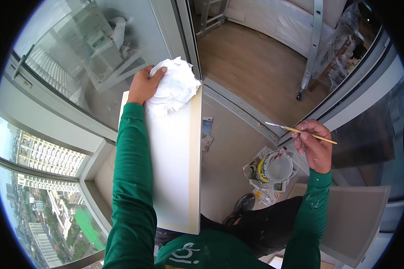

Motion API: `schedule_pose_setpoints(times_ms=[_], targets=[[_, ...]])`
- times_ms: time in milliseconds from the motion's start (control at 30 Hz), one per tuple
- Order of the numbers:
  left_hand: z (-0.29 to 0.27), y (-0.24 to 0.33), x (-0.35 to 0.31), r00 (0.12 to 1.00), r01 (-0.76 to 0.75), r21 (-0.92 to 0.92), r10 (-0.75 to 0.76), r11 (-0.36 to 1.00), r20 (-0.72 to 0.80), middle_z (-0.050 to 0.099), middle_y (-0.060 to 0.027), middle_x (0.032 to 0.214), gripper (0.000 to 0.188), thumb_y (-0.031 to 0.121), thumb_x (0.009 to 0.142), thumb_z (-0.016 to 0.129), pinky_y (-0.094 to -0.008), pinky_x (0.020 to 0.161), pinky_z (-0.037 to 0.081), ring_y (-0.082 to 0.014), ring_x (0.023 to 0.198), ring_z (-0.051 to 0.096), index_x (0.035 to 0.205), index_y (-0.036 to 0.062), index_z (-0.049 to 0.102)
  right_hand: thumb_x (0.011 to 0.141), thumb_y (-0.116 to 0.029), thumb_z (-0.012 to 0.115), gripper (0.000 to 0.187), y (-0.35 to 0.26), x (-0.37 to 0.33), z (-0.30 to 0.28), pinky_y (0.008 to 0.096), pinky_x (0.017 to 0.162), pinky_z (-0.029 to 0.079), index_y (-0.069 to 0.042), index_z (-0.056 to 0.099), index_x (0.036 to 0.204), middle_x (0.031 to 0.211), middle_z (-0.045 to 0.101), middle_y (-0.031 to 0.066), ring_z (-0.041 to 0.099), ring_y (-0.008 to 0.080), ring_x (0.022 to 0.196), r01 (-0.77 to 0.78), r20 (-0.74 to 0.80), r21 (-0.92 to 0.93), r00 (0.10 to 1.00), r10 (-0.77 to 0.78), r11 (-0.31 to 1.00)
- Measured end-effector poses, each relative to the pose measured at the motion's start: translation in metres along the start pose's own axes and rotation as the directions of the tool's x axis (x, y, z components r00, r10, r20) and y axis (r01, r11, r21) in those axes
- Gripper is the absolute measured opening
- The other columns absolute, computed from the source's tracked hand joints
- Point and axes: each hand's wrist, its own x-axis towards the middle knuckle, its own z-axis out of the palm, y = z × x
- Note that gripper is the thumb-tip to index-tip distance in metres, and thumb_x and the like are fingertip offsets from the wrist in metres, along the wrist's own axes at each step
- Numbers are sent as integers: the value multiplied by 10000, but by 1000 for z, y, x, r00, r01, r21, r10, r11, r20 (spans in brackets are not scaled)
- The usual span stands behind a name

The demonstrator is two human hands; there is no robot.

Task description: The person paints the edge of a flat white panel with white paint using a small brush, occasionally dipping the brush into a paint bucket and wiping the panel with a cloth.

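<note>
My left hand (pixel 144 85) grips a crumpled white cloth or wad of paper (pixel 174 87); which of the two I cannot tell. It rests on the far end of a long white board (pixel 173 170) with cream strips along its edges. The board reaches back to my waist, under my left forearm. Off to the right, my right hand (pixel 316 145) pinches a thin paintbrush (pixel 321 138) with a wooden handle. Its whitish tip points left, in the air above the floor, apart from the board.
A paint bucket (pixel 277 167) stands on newspaper on the floor, below my right hand. Sliding door tracks (pixel 238 112) cross ahead, with a stepladder (pixel 313 49) and plastic-wrapped furniture (pixel 269 22) beyond. Windows (pixel 49 188) high above a city lie left. A grey panel (pixel 354 219) sits near right.
</note>
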Motion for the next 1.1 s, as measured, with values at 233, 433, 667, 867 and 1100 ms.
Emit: schedule_pose_setpoints(times_ms=[233,433,667,867,1100], targets=[[3,2,-8,1000,9,55,-8,998,-19,733,-228,848,609,553,972,693,-420,806,546,-366,778,701,1024,-52,738,974,17,713,163,12,35,112,255,645,567,31,710,1137,1000,759,138,730,147,816,173,168,-81,973,-158,982],[6,6,-9,999,-31,104,31,994,-5,736,-269,893,652,588,980,669,-445,833,551,-426,843,715,1073,-53,740,977,22,693,87,20,45,127,269,733,593,34,675,1062,972,765,121,741,151,822,132,131,-126,985,-115,983],[12,8,-6,999,-41,164,38,986,25,755,-296,990,713,611,976,659,-463,893,568,-457,957,738,1188,-66,740,942,18,706,91,32,43,136,288,758,614,26,661,1022,891,773,130,796,201,844,286,132,-272,957,-259,919],[17,18,-6,998,-42,202,32,979,54,758,-304,1069,726,606,972,662,-468,945,571,-457,1015,743,1239,-66,734,921,11,716,66,30,42,138,279,701,597,7,674,971,859,772,117,784,173,782,260,134,-315,964,-228,913],[22,25,-6,998,-45,242,35,969,44,758,-305,1089,714,592,974,662,-472,958,572,-462,1017,745,1254,-60,734,918,3,716,56,35,41,135,263,648,558,2,677,958,825,765,104,743,136,715,283,139,-346,958,-250,895]])
